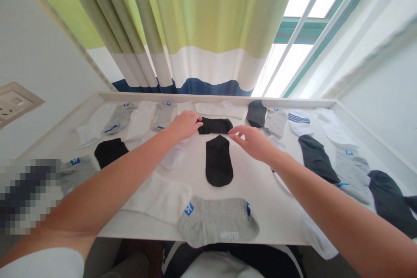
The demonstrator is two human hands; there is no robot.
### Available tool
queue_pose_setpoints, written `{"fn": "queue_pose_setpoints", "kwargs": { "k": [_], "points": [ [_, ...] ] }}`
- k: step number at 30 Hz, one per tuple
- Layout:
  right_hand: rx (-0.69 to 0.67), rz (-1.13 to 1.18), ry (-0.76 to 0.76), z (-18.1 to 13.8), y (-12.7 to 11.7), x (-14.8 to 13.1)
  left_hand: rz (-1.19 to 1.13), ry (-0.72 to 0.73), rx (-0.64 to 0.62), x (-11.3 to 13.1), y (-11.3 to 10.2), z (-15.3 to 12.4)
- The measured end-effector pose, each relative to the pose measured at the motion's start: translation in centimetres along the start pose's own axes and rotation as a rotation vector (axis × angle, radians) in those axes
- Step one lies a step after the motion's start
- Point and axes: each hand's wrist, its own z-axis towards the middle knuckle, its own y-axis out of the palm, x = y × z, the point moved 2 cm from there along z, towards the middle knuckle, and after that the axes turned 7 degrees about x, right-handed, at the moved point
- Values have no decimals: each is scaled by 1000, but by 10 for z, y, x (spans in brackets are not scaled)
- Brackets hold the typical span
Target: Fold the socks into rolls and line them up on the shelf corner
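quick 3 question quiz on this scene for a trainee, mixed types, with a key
1. True or false: the curtain has a green band.
2. The sock between the left hand and right hand is: a) white b) black c) gray
3. Fill in: the gray sock at the near edge of the table bears the word ____.

Key: 1 true; 2 b; 3 HIPSTER

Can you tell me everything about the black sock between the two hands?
This plain black, soft-looking fabric sock lies sideways on the flat white tabletop. It looks long and narrow, with no markings I can see. The bare left hand is at its left end, the bare right hand at its right; how firmly they touch is unclear.
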Motion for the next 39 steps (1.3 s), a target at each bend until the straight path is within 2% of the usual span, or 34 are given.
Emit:
{"fn": "queue_pose_setpoints", "kwargs": {
  "k": [5,11,17,22,26,29,33,36,39],
  "points": [
    [21,-278,150,53,15,19,25,-130,-68,-12,6,29],
    [20,-342,204,72,34,29,-9,-178,-129,-13,10,45],
    [55,-231,289,80,37,34,-157,-190,-123,-10,6,49],
    [137,27,378,73,24,37,-324,-186,-65,-7,-12,43],
    [192,268,433,55,4,34,-712,-245,-11,-5,-31,36],
    [167,675,476,28,-10,29,-994,-273,-49,2,-44,27],
    [-45,1171,517,-27,-10,16,-1060,-217,-244,17,-50,10],
    [-183,1313,551,-70,2,3,-1076,-144,-346,30,-50,-2],
    [-181,1390,574,-98,12,-9,-1060,-74,-421,40,-50,-9]
  ]
}}
